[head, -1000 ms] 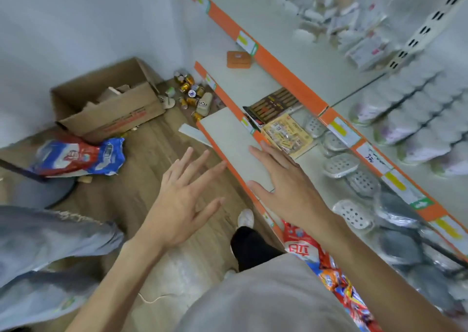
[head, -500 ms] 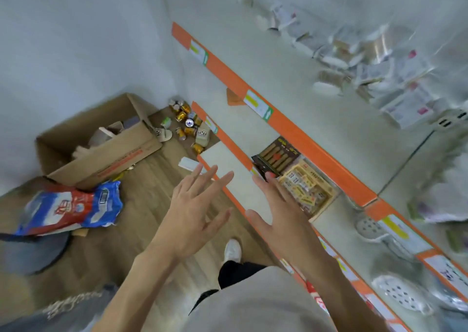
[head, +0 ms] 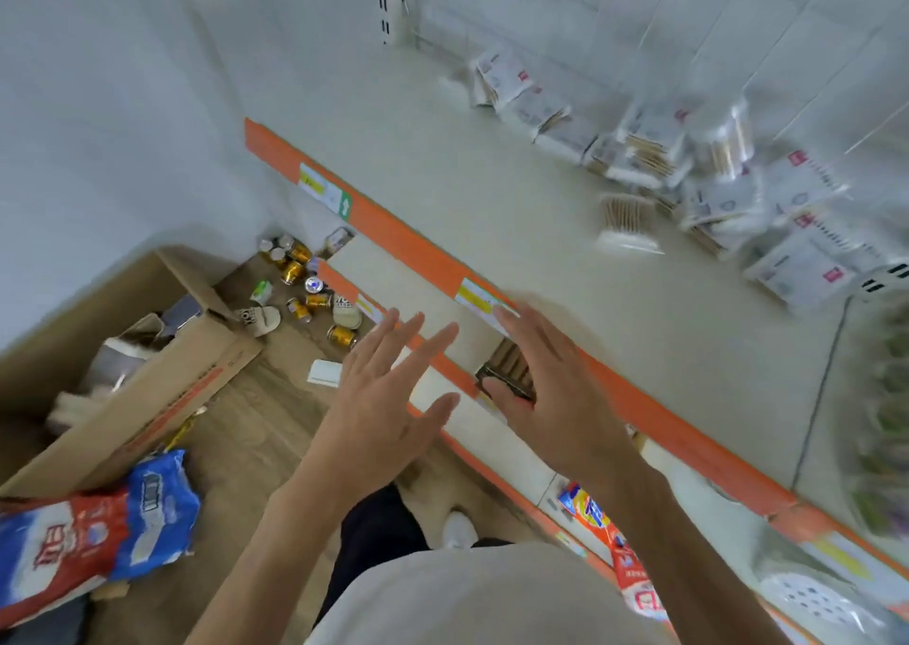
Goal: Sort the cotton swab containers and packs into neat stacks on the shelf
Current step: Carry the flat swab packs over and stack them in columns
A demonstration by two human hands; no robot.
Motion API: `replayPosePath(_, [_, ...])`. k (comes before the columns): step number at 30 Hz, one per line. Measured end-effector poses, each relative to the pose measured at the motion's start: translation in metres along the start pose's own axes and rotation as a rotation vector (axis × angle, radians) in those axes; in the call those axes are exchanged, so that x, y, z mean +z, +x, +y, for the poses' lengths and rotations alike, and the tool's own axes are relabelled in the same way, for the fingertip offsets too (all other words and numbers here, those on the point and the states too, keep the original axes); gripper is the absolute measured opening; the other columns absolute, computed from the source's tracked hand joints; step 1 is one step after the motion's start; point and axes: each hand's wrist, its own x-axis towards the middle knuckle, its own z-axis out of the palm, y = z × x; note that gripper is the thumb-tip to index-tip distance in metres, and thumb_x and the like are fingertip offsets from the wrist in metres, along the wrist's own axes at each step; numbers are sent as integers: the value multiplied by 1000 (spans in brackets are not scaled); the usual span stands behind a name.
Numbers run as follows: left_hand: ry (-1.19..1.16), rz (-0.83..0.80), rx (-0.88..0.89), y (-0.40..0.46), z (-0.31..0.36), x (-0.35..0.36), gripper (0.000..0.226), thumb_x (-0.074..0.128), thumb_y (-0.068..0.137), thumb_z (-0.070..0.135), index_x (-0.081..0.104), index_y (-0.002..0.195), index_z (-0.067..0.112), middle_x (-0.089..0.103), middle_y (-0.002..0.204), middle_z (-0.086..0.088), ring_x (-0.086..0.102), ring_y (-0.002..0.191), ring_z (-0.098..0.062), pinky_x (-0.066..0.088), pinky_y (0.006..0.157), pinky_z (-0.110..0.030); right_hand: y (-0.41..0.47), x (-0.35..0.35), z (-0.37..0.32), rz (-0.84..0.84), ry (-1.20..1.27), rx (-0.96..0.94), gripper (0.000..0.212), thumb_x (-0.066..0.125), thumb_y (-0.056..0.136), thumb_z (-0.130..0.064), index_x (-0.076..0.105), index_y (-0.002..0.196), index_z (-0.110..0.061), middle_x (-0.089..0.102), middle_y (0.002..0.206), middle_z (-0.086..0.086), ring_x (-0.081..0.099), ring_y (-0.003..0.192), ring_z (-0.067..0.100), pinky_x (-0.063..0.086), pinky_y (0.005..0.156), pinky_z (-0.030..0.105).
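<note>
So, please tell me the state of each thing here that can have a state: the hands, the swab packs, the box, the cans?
left hand: open, fingers spread, holds nothing
right hand: open, fingers straight, holds nothing
cotton swab packs: loose jumble on the shelf, not stacked
cardboard box: flaps open, on the floor
cans: scattered on the floor, several lying on their sides
blue and red bag: lying flat on the floor

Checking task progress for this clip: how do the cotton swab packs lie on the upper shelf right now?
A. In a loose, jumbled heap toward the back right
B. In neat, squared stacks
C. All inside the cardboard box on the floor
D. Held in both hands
A: the cotton swab packs lie tilted and overlapping on the shelf, while the left hand and right hand are open and hold nothing.
</note>
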Motion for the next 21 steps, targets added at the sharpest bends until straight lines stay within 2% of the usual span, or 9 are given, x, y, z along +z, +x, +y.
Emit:
replayPosePath(3, [-10, -68, 172, 64, -10, -7, 61, 49, 97, 54, 29, 154, 43, 31, 160, 7, 3, 154, -10, 11, 120, -36, 25, -6, 4, 126, -56, 110, 66, 58, 98, -38, 27, 156, -35, 24, 164, -7, 23, 149, 11, 23, 118, 29])
replayPosePath(5, [-14, -113, 289, 105, -17, -13, 61, 48, 98, 55, 30, 154, 41, 32, 160, 5, 4, 154, -11, 13, 120, -36, 41, -9, 6, 196, -75, 200, 66, 61, 97, -35, 30, 155, -33, 28, 163, -4, 28, 147, 15, 23, 114, 27])
replayPosePath(9, [-8, -206, 451, 173, -39, -27, 60, 49, 100, 54, 27, 155, 42, 28, 163, 3, 5, 155, -14, 13, 121, -37, 72, -9, 0, 301, -100, 353, 65, 62, 97, -31, 33, 155, -30, 32, 162, 1, 33, 146, 21, 31, 116, 37])
replayPosePath(13, [-21, -280, 527, 221, -60, -33, 63, 46, 97, 58, 25, 155, 43, 27, 163, 5, 7, 154, -14, 15, 120, -37, 101, -5, -6, 335, -116, 502, 67, 61, 96, -35, 30, 156, -30, 27, 164, 1, 28, 149, 21, 28, 117, 37])
replayPosePath(17, [-48, -343, 599, 253, -76, -25, 59, 42, 99, 58, 32, 154, 39, 34, 160, 2, 12, 154, -14, 12, 120, -32, 118, -7, -5, 446, -151, 642, 68, 62, 96, -37, 31, 155, -26, 17, 167, 6, 11, 154, 23, 21, 121, 40])
replayPosePath(21, [-68, -323, 615, 264, -87, -15, 58, 38, 96, 51, 37, 152, 35, 44, 155, -2, 19, 152, -17, 15, 123, -45, 128, -6, -8, 475, -154, 739, 71, 62, 95, -38, 28, 156, -27, 13, 167, 7, 6, 154, 23, 16, 121, 36])
